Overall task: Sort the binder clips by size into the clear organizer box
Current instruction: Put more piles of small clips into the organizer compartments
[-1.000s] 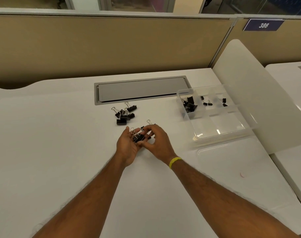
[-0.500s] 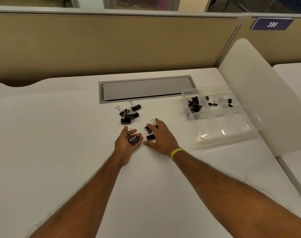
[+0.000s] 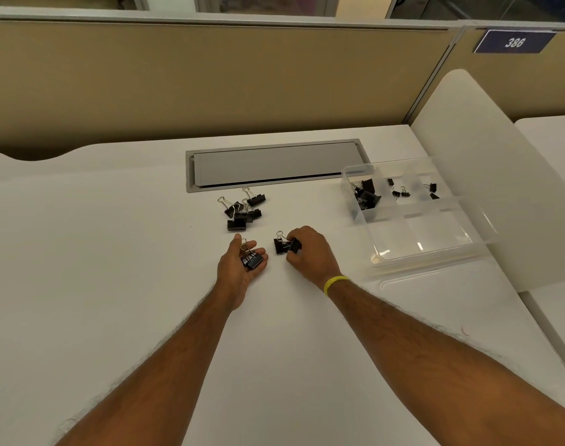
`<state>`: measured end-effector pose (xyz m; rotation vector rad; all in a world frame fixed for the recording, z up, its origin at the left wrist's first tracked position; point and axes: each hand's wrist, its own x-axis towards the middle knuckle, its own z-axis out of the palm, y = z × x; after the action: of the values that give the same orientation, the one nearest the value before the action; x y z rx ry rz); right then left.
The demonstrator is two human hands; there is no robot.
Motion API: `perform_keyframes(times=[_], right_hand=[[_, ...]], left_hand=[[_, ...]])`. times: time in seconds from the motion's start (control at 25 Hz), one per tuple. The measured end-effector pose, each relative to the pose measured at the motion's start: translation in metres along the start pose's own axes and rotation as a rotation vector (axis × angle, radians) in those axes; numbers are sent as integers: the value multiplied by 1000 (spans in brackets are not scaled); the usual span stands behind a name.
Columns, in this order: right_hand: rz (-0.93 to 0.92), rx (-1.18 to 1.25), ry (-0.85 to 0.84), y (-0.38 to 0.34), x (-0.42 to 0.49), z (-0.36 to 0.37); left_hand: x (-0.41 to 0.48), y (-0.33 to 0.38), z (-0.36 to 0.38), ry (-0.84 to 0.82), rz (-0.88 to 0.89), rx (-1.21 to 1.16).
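On the white tabletop (image 3: 81,268), just left of the middle, the left hand (image 3: 239,268) lies palm up with the fingers relaxed and wide. A few black metal binder clips with wire handles (image 3: 253,259) rest in the palm, carried and not gripped. Just behind this hand lies a loose heap of black binder clips (image 3: 242,214), not yet sorted, and behind the heap a long grey hatch (image 3: 274,165) is set flush in the tabletop. Just beside the left hand, the right hand (image 3: 310,252), with a yellow wristband (image 3: 336,282), has its fingers curled round a small cluster of black clips (image 3: 286,245) low at the tabletop; how many it has I cannot tell. The clear plastic organizer box (image 3: 429,254) stands further right and a little further back, its long side running away from the person. So the right hand is the nearer one, and I judge the way from it to the box is free. The back row of the box already has a bunch of bigger clips (image 3: 366,196) in the left compartment and tiny ones in the two beside it; the near part looks empty. By size, the held clips seem to belong with the bigger ones. Close behind the box stands a white rounded divider panel (image 3: 487,175), which would hinder a reach from that side.
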<state>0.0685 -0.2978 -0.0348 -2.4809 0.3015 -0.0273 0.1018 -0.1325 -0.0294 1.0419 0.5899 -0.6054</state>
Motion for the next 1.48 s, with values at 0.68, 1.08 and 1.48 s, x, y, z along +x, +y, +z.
perform_keyframes(times=[0.68,1.08,1.48], right_hand=[[-166,322,87,-39,-29,4],[-84,-167,-183,-1,11,-19],[-183,-394,-229,-10,20,-5]], left_hand=[[-17,-3,8,-138,-45,-95],[-15,-3,1,-96,-70,-171],[-10,-2,2,-72,-72,-158]])
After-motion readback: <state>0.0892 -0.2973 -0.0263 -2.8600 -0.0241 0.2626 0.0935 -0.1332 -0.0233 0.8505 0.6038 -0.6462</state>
